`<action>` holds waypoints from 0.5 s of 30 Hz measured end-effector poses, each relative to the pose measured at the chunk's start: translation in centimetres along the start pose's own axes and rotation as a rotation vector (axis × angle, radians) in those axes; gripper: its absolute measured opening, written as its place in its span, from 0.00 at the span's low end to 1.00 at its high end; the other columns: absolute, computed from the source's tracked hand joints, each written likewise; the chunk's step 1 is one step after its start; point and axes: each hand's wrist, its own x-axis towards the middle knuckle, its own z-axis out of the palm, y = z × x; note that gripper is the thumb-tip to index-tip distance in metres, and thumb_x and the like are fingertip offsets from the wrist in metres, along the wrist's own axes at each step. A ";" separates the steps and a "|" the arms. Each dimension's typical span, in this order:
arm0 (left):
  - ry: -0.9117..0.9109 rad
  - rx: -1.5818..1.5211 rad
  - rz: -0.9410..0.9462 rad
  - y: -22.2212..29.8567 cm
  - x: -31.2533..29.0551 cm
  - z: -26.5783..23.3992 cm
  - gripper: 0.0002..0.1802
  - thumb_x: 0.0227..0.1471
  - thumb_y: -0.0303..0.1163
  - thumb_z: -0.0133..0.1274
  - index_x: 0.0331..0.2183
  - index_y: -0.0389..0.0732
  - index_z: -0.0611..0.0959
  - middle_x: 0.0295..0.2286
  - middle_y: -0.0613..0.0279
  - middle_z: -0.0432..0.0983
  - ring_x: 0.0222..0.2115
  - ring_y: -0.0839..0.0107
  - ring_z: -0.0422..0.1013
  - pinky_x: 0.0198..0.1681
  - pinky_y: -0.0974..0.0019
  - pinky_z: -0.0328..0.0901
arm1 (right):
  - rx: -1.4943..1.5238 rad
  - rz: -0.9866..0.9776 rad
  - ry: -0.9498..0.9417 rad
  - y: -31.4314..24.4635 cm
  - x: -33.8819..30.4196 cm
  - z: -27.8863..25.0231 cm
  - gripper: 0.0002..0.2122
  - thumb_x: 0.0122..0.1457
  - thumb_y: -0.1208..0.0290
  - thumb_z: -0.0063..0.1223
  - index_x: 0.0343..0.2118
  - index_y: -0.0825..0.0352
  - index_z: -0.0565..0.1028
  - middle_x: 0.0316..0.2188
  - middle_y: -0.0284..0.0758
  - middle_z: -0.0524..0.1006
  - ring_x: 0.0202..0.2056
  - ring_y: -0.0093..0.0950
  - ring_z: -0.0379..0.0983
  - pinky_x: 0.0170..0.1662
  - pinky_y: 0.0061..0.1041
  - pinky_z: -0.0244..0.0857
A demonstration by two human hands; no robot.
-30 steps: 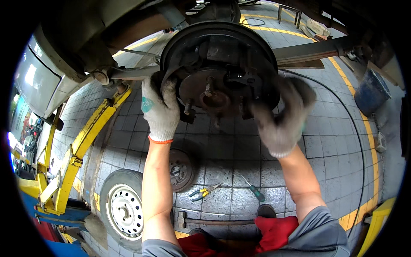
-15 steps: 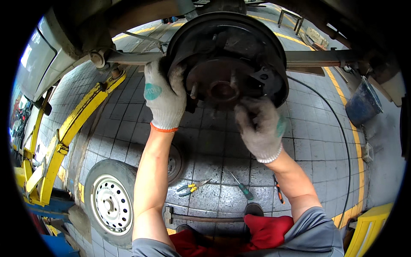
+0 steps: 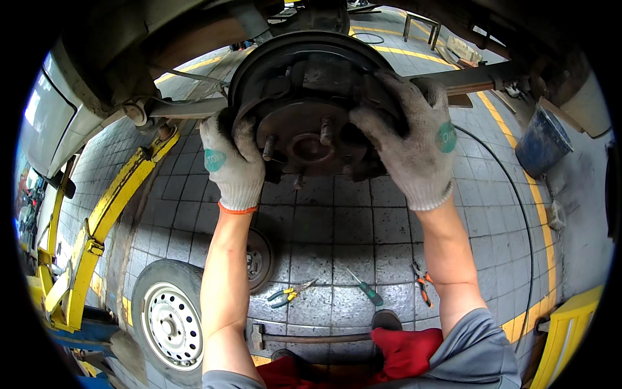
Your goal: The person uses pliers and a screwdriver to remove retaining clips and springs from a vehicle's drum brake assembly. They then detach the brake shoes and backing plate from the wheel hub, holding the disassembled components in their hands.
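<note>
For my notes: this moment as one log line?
left fingers: at brake assembly, left edge; right fingers: at its right side; screwdriver: on floor

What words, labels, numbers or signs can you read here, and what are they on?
Left glove: teal mark with lettering on its back; I won't copy it out.
Right glove: second teal mark, also lettered; not copied either.
Tyre: no lettering legible.
Screwdriver: too small to read any.

The head-worn fisheye view looks forward and down from close by, with the brake assembly (image 3: 304, 117) toward twelve o'clock and tiled floor (image 3: 350, 236) toward six
</note>
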 end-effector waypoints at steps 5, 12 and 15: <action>0.043 0.048 0.086 0.0 0.6 -0.3 0.18 0.64 0.31 0.54 0.51 0.31 0.75 0.44 0.39 0.73 0.44 0.39 0.72 0.48 0.49 0.68 | 0.076 -0.055 0.133 1.0 -0.7 2.5 0.25 0.53 0.58 0.74 0.50 0.66 0.80 0.41 0.46 0.76 0.39 0.46 0.78 0.41 0.39 0.76; -0.025 0.014 0.149 -0.4 2.2 -1.6 0.18 0.63 0.30 0.55 0.51 0.31 0.75 0.43 0.39 0.74 0.43 0.38 0.72 0.47 0.49 0.69 | 0.102 -0.097 0.200 1.5 -1.1 3.7 0.23 0.53 0.62 0.72 0.49 0.66 0.78 0.43 0.46 0.76 0.42 0.45 0.77 0.41 0.40 0.75; -0.007 0.050 0.180 -0.2 2.1 -1.8 0.18 0.63 0.30 0.55 0.52 0.32 0.76 0.44 0.40 0.74 0.44 0.38 0.72 0.48 0.50 0.69 | 0.085 -0.146 0.214 1.2 -0.7 3.5 0.22 0.53 0.65 0.71 0.50 0.66 0.78 0.44 0.46 0.76 0.44 0.45 0.76 0.45 0.42 0.73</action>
